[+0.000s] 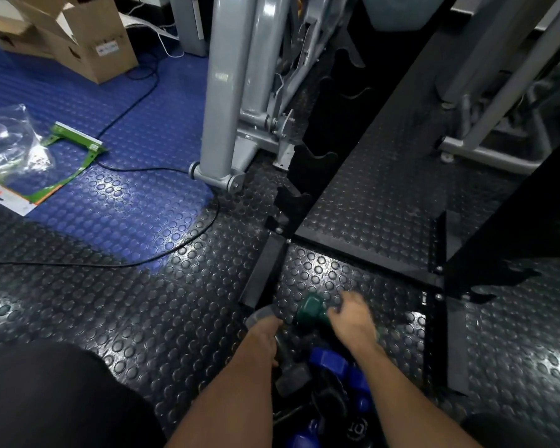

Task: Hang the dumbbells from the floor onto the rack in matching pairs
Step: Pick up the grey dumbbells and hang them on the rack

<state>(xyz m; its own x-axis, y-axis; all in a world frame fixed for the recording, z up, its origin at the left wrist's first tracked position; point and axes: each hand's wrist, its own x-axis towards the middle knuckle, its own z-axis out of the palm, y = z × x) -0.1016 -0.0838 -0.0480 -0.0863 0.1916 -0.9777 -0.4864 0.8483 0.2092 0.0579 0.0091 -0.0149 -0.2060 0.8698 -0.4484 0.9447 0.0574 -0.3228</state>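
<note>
Nearest me, blue dumbbells (332, 362) lie piled on the floor between my forearms. My left hand (265, 333) wraps a grey dumbbell (286, 367) whose axis runs near to far. My right hand (353, 320) closes on a green dumbbell (312, 310) lying crosswise. The rack (307, 166) rises just beyond, its cradles empty, with open floor between.

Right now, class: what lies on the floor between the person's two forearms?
In the head view, a pile of dumbbells lies there: blue dumbbells and a grey dumbbell under the left hand. The right hand grips a green dumbbell.
</note>
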